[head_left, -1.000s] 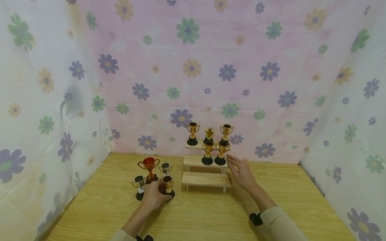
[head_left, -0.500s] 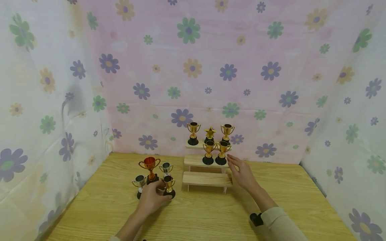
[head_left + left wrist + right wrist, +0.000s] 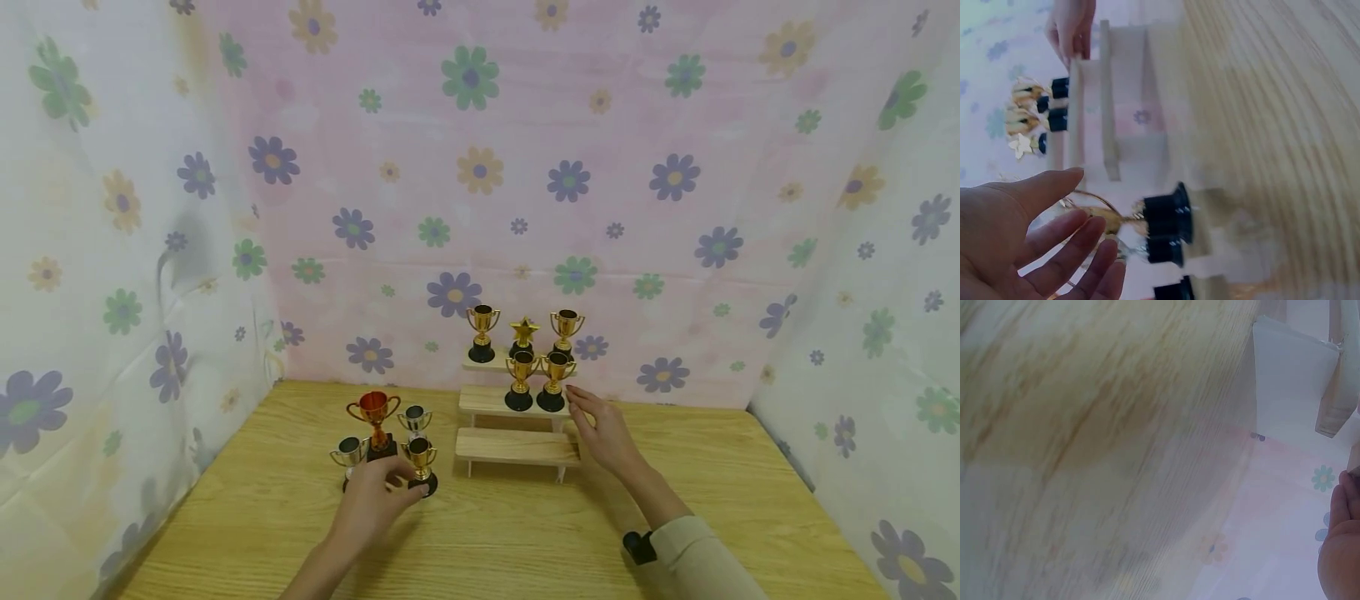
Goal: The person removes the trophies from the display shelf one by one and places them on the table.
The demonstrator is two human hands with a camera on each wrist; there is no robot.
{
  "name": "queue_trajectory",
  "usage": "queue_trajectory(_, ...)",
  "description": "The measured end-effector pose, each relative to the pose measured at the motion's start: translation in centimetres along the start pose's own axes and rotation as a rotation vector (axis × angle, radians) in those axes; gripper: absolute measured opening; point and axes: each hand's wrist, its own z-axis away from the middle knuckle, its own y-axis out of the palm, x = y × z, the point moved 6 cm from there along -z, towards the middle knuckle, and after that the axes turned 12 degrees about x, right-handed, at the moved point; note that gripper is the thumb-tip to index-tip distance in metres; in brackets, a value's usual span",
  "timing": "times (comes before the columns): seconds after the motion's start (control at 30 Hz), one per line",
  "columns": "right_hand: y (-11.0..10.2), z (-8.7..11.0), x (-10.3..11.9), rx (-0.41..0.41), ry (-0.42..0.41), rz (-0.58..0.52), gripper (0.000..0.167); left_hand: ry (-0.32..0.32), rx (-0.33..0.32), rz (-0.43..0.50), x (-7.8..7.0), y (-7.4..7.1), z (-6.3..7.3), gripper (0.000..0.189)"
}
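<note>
In the head view my left hand (image 3: 371, 504) is beside a small gold trophy cup (image 3: 422, 454) on a black base, thumb and fingers spread at its left side. The left wrist view shows the fingers (image 3: 1088, 240) loose and parted from the thumb, overlapping the gold cup. Behind stand a larger orange-red trophy (image 3: 375, 408) and two silver ones, one at the left (image 3: 349, 452), one farther back (image 3: 415, 418). My right hand (image 3: 611, 437) rests with straight fingers at the right end of the wooden tiered stand's middle step (image 3: 480, 401), next to a gold trophy (image 3: 555, 379).
The stand's top step carries two gold cups, left (image 3: 482, 325) and right (image 3: 567, 329), with a gold star trophy (image 3: 523, 332) between them. Another gold cup (image 3: 521, 379) is on the middle step. The lowest step (image 3: 517, 447) is bare wood. Flowered cloth (image 3: 480, 225) encloses the table.
My left hand has loosened from the gold trophy and drawn slightly back to the left. The trophies stay where they were, and my right hand has kept its place at the stand.
</note>
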Motion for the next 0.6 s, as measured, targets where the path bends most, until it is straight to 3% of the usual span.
queue_trajectory(0.3, 0.0, 0.0, 0.0, -0.005, -0.014, 0.0, 0.035, 0.135, 0.062, -0.007, -4.0, 0.9, 0.0, 0.021)
queue_trajectory(0.6, 0.0, 0.0, 0.0, -0.008, -0.02, -0.007, 0.035, 0.233, 0.071, -0.009, -6.7, 2.0, -1.4, 0.042)
